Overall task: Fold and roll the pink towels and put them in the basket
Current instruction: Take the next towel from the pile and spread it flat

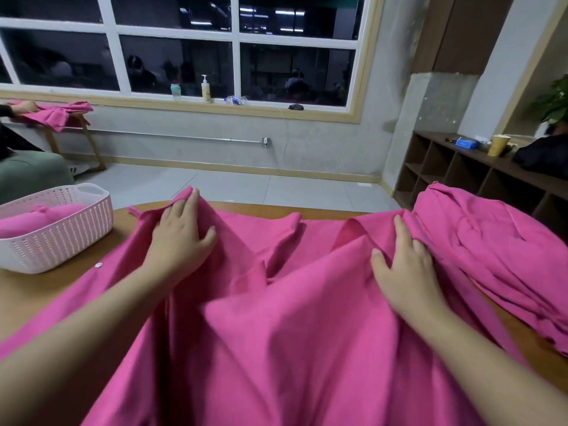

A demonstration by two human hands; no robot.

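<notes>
Both grips, left hand (179, 233) and right hand (405, 265), press the pink towel (276, 318).

Wooden table (123, 222) carries a rumpled pink towel (292, 318) spread across the middle. Pink basket (58, 241) at left edge, heap of pink towels (498, 256) at right.
</notes>
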